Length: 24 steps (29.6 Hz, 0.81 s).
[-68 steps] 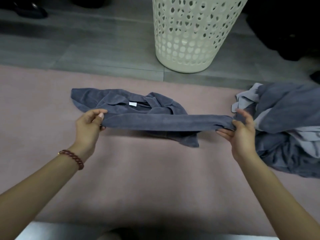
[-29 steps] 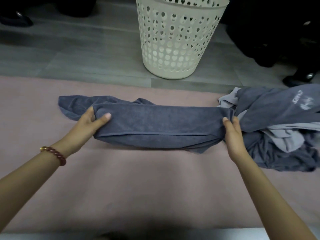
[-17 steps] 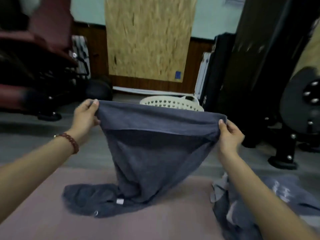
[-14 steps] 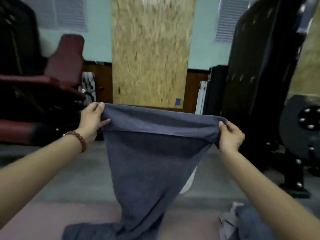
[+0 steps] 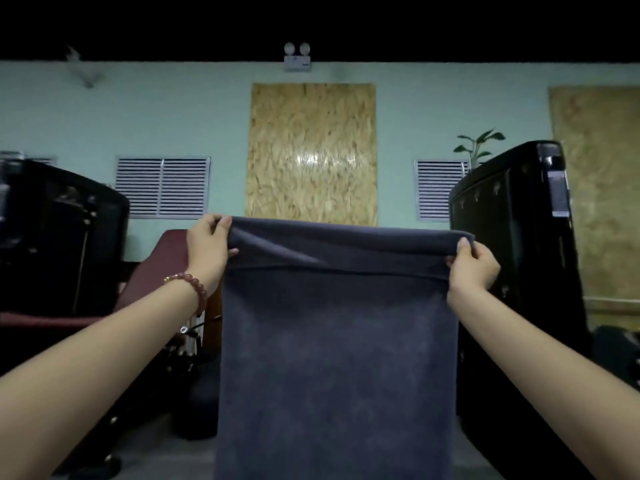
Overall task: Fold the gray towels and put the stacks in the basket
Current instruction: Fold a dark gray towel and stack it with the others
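While lifted before me, gray towel (image 5: 336, 358) hangs flat; left hand (image 5: 207, 247) and right hand (image 5: 472, 263) pinch top corners.

Gray towel (image 5: 334, 358): matt, soft-napped cloth. Wall panel (image 5: 311, 152): rough chipboard wood with a glossy patch. Bracelet (image 5: 194, 285): smooth, shiny red beads. Vent (image 5: 162, 187): slatted metal.

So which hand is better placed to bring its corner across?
Nearly equal: left hand and right hand each pinch a top corner of the hanging gray towel. Perhaps left, as it sits slightly higher.
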Tool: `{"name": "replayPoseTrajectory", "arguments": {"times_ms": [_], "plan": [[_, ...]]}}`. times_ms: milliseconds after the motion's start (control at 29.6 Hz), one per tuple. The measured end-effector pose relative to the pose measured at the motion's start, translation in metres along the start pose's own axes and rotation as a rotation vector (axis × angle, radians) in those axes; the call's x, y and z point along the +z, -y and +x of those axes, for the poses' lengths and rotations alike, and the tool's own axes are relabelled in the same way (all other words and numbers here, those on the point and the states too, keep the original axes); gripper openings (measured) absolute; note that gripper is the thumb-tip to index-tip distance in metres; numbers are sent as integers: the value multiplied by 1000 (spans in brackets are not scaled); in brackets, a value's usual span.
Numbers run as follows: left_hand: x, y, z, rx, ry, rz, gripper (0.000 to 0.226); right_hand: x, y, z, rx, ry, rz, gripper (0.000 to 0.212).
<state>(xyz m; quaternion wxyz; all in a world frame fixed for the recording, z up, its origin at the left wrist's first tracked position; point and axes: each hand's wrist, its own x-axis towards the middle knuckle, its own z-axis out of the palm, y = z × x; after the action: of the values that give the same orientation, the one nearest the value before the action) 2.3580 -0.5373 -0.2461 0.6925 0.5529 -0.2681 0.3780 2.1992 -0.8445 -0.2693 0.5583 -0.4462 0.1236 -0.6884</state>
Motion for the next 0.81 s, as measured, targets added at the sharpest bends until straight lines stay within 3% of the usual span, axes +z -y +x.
{"name": "replayPoseTrajectory", "arguments": {"times_ms": [101, 271, 372, 473, 575, 676, 812], "plan": [[-5, -5, 1, 160, -116, 225, 17, -2, 17, 6, -198, -2, -88, 15], [1, -16, -7, 299, -239, 176, 20, -13, 42, 4, -370, -89, -134, 26], [8, -10, -12, 278, -238, 189, 20, -19, 35, 5, -377, -124, -152, 28], [14, 15, -24, 181, -139, 244, 21, -30, 7, 7, -283, -102, -257, 27], [19, 49, -42, 68, -16, 392, 20, -47, -36, 13, -146, 31, -480, 25], [25, 96, -60, -109, 114, 465, 19, -53, -97, 22, 112, 195, -628, 28], [33, 166, -88, -265, 224, 453, 20, -55, -170, 20, 440, 335, -595, 37]]}}
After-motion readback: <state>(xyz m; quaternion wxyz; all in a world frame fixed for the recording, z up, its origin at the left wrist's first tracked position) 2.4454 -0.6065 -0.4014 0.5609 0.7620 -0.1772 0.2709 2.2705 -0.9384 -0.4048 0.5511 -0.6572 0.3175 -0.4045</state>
